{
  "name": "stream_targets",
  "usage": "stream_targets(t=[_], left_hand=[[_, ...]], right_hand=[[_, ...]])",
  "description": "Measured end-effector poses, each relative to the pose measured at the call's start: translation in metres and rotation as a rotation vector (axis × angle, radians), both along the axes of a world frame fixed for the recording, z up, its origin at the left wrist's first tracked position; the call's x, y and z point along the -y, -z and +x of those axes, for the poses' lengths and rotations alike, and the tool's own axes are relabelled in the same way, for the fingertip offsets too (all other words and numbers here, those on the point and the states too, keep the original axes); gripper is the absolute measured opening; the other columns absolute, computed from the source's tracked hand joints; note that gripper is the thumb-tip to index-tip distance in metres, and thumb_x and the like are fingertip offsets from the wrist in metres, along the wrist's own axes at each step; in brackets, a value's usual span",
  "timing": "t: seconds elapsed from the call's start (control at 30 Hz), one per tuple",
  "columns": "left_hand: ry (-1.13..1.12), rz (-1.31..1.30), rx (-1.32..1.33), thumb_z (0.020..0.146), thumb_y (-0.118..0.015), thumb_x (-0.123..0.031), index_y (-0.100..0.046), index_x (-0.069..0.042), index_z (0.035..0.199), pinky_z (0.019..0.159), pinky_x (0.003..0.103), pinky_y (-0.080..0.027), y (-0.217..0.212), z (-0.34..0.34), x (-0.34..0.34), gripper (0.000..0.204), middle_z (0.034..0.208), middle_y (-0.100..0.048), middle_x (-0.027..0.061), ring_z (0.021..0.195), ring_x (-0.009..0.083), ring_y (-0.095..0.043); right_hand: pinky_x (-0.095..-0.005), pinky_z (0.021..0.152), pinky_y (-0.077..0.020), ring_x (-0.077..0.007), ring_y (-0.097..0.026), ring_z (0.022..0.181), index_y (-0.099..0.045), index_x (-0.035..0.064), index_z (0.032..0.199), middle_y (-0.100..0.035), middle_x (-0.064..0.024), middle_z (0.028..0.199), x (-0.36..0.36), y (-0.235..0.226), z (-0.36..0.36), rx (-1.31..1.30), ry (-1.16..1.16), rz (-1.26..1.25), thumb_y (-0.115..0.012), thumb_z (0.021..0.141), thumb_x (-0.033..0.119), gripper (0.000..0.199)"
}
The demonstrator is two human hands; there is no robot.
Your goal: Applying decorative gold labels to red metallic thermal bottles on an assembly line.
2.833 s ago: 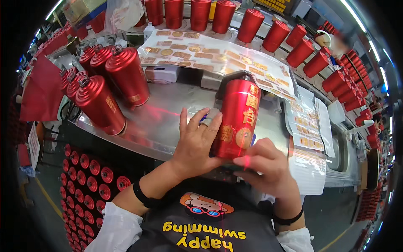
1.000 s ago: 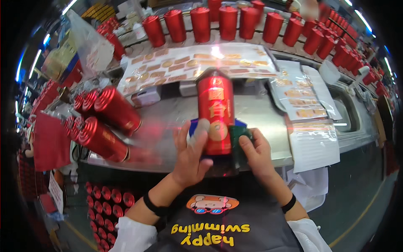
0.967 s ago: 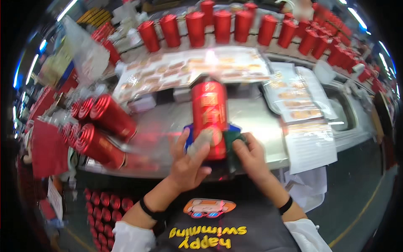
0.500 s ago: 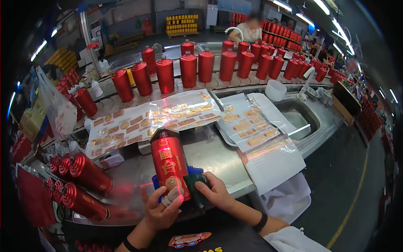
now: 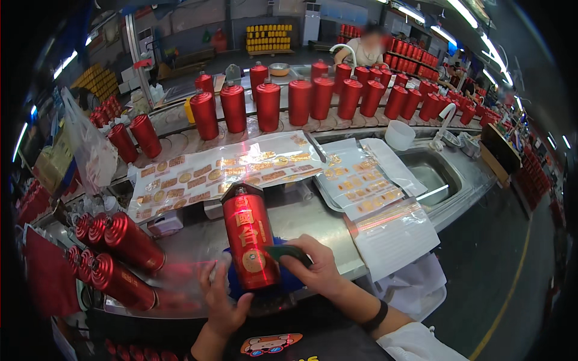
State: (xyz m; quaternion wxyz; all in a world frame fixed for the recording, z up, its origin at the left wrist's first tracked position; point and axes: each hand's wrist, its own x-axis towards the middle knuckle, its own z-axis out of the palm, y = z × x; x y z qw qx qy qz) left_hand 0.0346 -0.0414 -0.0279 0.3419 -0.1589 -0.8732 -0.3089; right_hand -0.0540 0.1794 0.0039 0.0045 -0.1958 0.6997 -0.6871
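Observation:
A red bottle (image 5: 244, 225) with raised gold characters and a round gold emblem (image 5: 254, 261) lies on its back in front of me. Its cap end points away and rests in a dark angular holder (image 5: 242, 189); blue padding (image 5: 291, 278) shows beneath its near end. In my right hand (image 5: 316, 268) is a flat dark green scraper (image 5: 289, 253), its edge against the bottle beside the emblem. My left hand (image 5: 223, 301) is held open just left of the bottle's near end, fingers apart, slightly blurred and holding nothing.
Sheets of gold decals (image 5: 211, 174) lie beyond the bottle, another decal sheet (image 5: 361, 180) to the right. Several red bottles (image 5: 129, 253) lie at left. Upright bottles (image 5: 268, 108) line a curved conveyor. A sink (image 5: 430, 171) and a white stack of sheets (image 5: 394, 237) are at right.
My left hand has come off the bottle's near end and opened; the whitish piece at its fingers no longer shows. The scraper has tilted flatter toward the emblem. Conveyor bottles have shifted left.

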Motion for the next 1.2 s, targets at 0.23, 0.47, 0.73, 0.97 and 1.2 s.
stream_targets(t=[0.23,0.47,0.73,0.97,1.2], left_hand=[[-0.114,-0.083,0.214,0.071,-0.079,-0.040,-0.037,0.005,0.140,0.109,0.056,-0.023,-0.013,-0.020,-0.010,0.093,0.131,-0.050,0.0197,0.125,0.0405,-0.040],[-0.155,-0.064,0.207,0.072,-0.074,-0.053,-0.035,0.006,0.141,0.107,0.057,-0.022,-0.012,-0.025,-0.008,0.099,0.133,-0.049,0.0210,0.126,0.0389,-0.040],[-0.172,-0.148,0.197,0.068,-0.078,-0.052,-0.037,0.003,0.141,0.108,0.064,-0.016,-0.008,-0.018,-0.006,0.099,0.133,-0.049,0.0201,0.126,0.0374,-0.040],[-0.083,0.056,0.267,0.066,-0.078,-0.055,-0.034,0.004,0.142,0.109,0.064,-0.013,-0.007,-0.025,-0.007,0.105,0.121,-0.057,0.0196,0.129,0.0374,-0.039],[-0.129,-0.015,0.194,0.066,-0.077,-0.057,-0.036,0.007,0.139,0.109,0.065,-0.013,-0.003,-0.025,-0.008,0.106,0.123,-0.055,0.0226,0.126,0.0396,-0.041]], right_hand=[[-0.0375,0.072,-0.0409,-0.0232,-0.057,0.081,-0.066,0.0122,0.102,-0.058,-0.0044,0.088,0.005,-0.037,-0.010,-0.817,-0.422,0.284,-0.077,0.072,0.013,0.032],[-0.0387,0.072,-0.0445,-0.0281,-0.060,0.086,-0.062,0.0087,0.097,-0.057,-0.0090,0.086,0.009,-0.042,-0.022,-0.766,-0.537,0.315,-0.075,0.075,0.014,0.026],[-0.0344,0.059,-0.0453,-0.0251,-0.058,0.068,-0.065,0.0022,0.092,-0.058,-0.0109,0.077,0.023,-0.063,-0.034,-0.491,-0.441,0.326,-0.072,0.081,0.010,0.015],[-0.0346,0.058,-0.0446,-0.0255,-0.057,0.065,-0.064,0.0007,0.092,-0.060,-0.0118,0.078,0.029,-0.068,-0.034,-0.550,-0.504,0.375,-0.069,0.080,0.003,0.014],[-0.0370,0.067,-0.0431,-0.0285,-0.056,0.076,-0.067,0.0072,0.094,-0.057,-0.0093,0.079,0.033,-0.068,-0.016,-0.948,-0.350,0.497,-0.074,0.071,0.001,0.025]])
